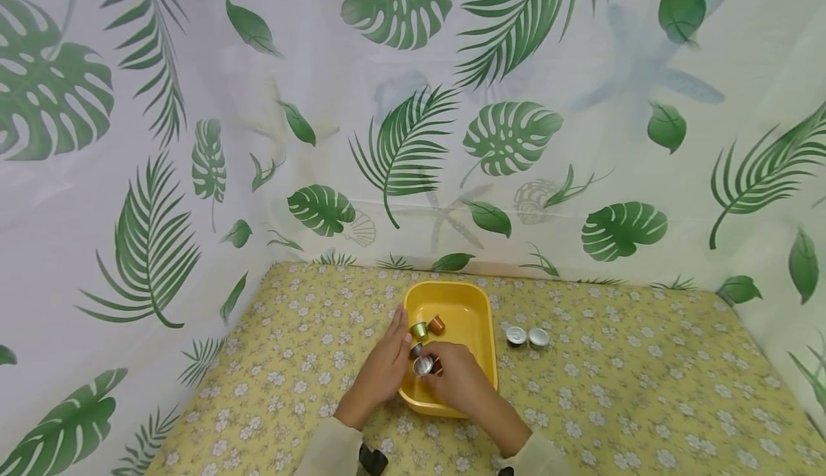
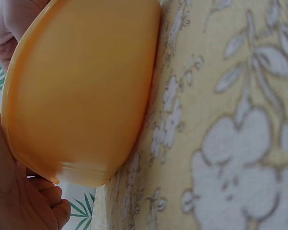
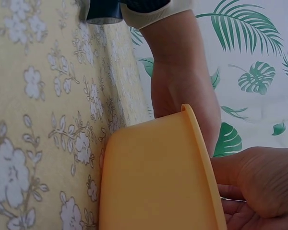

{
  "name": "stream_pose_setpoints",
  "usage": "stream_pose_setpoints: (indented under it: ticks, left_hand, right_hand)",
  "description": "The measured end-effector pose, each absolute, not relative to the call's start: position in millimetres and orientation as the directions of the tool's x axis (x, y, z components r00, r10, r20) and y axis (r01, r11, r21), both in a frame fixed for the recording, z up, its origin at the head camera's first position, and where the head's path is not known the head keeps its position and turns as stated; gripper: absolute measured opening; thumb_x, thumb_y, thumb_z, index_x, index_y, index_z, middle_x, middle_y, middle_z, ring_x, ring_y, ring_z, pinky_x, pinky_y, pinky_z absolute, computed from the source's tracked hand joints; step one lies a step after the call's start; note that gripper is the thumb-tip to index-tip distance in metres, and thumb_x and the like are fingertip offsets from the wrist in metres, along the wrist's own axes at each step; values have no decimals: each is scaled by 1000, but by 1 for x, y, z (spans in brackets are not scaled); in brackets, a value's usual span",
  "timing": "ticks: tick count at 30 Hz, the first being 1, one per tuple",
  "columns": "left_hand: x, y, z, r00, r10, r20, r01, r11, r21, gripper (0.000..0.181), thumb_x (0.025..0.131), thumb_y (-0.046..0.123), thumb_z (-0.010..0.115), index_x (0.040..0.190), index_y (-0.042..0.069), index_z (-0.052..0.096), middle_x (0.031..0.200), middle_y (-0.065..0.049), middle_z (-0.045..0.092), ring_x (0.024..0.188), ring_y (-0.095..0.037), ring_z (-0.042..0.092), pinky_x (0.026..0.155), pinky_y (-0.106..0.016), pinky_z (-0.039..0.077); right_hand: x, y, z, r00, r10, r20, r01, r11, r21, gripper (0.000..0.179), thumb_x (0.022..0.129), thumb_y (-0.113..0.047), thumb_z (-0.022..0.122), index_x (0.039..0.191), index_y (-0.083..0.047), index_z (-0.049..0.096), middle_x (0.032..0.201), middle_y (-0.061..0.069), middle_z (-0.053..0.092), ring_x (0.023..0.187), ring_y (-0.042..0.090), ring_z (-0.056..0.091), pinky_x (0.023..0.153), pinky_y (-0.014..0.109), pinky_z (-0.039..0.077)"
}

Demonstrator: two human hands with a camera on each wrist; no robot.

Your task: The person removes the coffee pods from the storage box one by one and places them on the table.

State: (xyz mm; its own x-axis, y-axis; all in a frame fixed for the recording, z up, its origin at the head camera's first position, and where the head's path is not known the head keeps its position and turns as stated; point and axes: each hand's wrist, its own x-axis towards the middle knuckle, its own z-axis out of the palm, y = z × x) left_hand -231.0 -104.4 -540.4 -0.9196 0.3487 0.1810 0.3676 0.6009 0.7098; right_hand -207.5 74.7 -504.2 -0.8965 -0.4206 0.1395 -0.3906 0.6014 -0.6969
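Head view: the right hand (image 1: 459, 374) reaches into a yellow tray (image 1: 476, 322) and grasps a silver-lidded capsule (image 1: 423, 365) between thumb and fingers, its foil turned upward; whether it touches the tray floor I cannot tell. Left of that, the left hand (image 1: 382, 363) grips the tray's rim, fingers along the outer wall and thumb at the edge, probably to keep the tray from sliding on the flowered bench (image 1: 297, 325). Just beyond the right fingertips sits a dark capsule (image 1: 416, 350), partly hidden; farther from the hand, a green capsule (image 1: 419, 330) and a copper capsule (image 1: 437, 325) lie loose, nearer the left hand's side, perhaps having settled as they landed. Outside the tray, to the right of the right hand, two foil-topped capsules (image 1: 538, 338) rest side by side, lids up, likely placed within easy reach. No brand or label is readable on any capsule; the lids are too small to show writing, and the tray's outer walls look plain.
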Motion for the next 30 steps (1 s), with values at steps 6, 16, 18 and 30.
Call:
stream_pose_setpoints:
  ticks: [6,16,18,30]
  left_hand:
    - [-230,-102,-542,-930,336,151,335,603,724,55,114,26,28,162,5,13,169,-1,-1,154,-23,12,123,-49,21]
    - [-230,-103,-542,-935,322,147,323,606,726,56,114,30,27,163,6,13,168,3,-2,154,-22,12,123,-49,19]
    - [-230,-104,-541,-935,324,146,323,605,728,57,114,33,26,163,7,12,168,3,-3,154,-22,11,123,-49,19]
    - [-231,-103,-541,-936,323,142,320,605,729,57,114,32,25,163,5,13,169,2,-2,155,-22,11,123,-48,19]
  right_hand:
    - [-204,84,-501,-907,-389,164,-382,591,-710,29,85,2,79,112,2,71,102,9,73,83,18,70,67,25,58]
    - [-197,98,-498,-922,-316,225,-378,602,-704,33,84,-1,81,116,-1,70,103,7,71,82,17,69,65,19,55]
    - [-196,99,-497,-924,-300,238,-378,606,-700,35,84,-1,82,116,0,70,104,7,71,83,19,69,65,20,55]
    - [-188,106,-494,-953,-159,258,-301,581,-756,39,80,6,83,116,-4,72,104,6,72,87,22,69,67,25,58]
